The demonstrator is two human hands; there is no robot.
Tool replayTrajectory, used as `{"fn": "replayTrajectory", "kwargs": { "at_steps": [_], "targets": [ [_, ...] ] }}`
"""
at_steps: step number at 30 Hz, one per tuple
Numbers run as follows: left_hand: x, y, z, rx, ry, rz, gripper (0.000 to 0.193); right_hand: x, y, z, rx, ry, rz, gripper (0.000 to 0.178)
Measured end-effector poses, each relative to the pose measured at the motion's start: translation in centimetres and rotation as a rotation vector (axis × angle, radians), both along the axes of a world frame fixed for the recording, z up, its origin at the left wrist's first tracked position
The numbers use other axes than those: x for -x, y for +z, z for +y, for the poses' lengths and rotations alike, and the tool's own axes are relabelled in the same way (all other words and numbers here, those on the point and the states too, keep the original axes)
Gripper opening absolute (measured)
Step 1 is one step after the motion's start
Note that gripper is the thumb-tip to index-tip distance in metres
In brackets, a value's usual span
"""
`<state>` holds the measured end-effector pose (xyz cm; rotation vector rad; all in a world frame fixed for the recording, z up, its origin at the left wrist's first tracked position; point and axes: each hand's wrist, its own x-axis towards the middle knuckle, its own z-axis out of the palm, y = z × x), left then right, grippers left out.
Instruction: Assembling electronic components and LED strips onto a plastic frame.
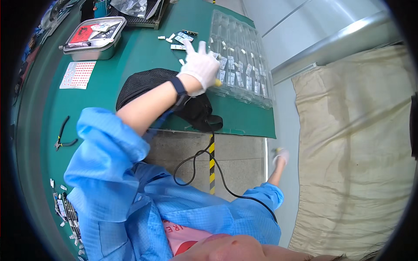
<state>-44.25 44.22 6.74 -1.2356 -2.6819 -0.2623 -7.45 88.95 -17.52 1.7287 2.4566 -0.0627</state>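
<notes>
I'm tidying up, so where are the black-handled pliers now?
In the head view, the black-handled pliers lie on the green table at left, below the red-marked sheet and above the pile of white-tipped parts.

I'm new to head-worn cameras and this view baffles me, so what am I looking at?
This comes from a fisheye camera on a person's head, looking down, so straight edges bend. The white-gloved left hand reaches over the green tabletop, spread open near small white rectangular pieces; I see nothing held. The white-gloved right hand is away from the tabletop; whether it holds anything is unclear. Right of the left hand lies a clear plastic compartment tray with similar pieces inside. A black mesh-fabric item lies beneath the left forearm. Farther left are a silver rectangular box, a white sheet with red marks and black-handled pliers.
</notes>
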Motion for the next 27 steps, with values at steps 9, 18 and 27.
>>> {"fn": "replayTrajectory", "kwargs": {
  "at_steps": [9,18,27],
  "targets": [
    [0.4,-4.4,4.3,0.066,-0.241,0.374,0.021,11.3,24.1,-11.8,0.168,0.300,1.473,0.024],
    [5.2,3.9,4.0,-0.293,-0.360,-0.044,0.022,21.7,29.5,-23.5,0.479,1.407,0.519,0.025],
    [7.6,7.6,4.4,-0.358,-0.226,-0.040,0.044,42.6,19.1,-19.5,0.583,0.514,1.230,0.028]
  ]
}}
